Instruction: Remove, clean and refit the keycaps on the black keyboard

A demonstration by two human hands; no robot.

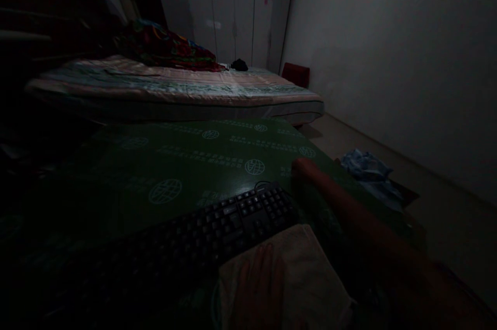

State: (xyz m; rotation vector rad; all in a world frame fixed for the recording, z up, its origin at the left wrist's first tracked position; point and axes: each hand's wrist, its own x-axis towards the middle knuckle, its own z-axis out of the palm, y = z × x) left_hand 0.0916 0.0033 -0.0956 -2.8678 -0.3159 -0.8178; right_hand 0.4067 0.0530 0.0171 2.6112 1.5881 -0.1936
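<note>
Pale cloth (310, 273) lies at the black keyboard's (236, 221) near edge, the left hand (259, 286) flat on it, fingers straight. Over on the green tabletop (217, 156), the right hand (305, 168) sits beyond the keyboard's right end, its fingers too dim to tell.

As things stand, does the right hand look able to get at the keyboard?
Probably yes: the right hand is close to the right end of the keyboard, with nothing bulky visible between them; the cloth lies on the near side.
</note>
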